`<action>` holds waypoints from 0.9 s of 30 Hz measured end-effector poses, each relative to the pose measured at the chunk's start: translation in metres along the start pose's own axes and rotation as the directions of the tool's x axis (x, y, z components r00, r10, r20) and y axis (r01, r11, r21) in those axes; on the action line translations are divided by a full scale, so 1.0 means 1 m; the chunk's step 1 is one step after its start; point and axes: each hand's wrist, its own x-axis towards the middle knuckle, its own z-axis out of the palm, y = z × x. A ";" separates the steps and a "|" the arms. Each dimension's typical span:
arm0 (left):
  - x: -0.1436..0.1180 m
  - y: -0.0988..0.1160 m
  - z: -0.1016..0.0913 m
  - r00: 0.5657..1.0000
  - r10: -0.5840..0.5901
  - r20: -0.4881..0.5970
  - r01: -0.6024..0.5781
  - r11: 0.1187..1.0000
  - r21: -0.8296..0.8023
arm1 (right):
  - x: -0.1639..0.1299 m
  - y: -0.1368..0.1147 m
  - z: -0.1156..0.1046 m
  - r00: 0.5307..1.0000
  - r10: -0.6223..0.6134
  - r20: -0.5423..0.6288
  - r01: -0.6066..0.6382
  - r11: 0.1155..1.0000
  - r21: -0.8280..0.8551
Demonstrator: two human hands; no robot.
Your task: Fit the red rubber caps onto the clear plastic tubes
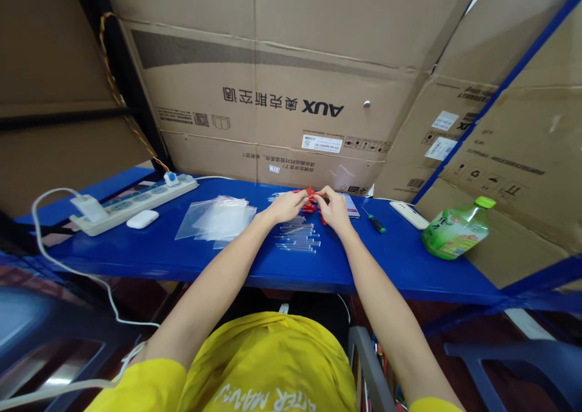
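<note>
cardboard boxes wall the far side of your blue tabletop (182, 248). your left hand (286, 206) and right hand (334, 209) pinch the red caps (310, 199) at the far middle. clear tubes (297, 236) lie uncapped just nearer; plastic bags (218, 218) wait left.

The cardboard box (291, 91) bears the brand "AUX", printed upside down. The yellow shirt (268, 369) lettering is only partly legible.

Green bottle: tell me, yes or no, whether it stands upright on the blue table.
No: the green bottle lies on its side on the blue table, cap pointing up-right, off to the right of both hands.
</note>
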 end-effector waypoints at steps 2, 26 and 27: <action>0.001 0.000 0.001 1.000 0.011 -0.001 -0.011 0.997 -0.080 | 0.001 0.001 0.002 1.000 0.023 -0.016 -0.021 0.994 0.103; 0.000 0.007 -0.002 0.998 0.019 -0.061 -0.045 0.891 -0.452 | 0.003 -0.007 0.005 0.976 0.191 0.105 -0.216 0.800 0.560; 0.000 0.006 -0.001 0.998 0.009 -0.059 -0.034 0.901 -0.432 | 0.003 -0.007 0.008 0.977 0.188 0.096 -0.210 0.812 0.545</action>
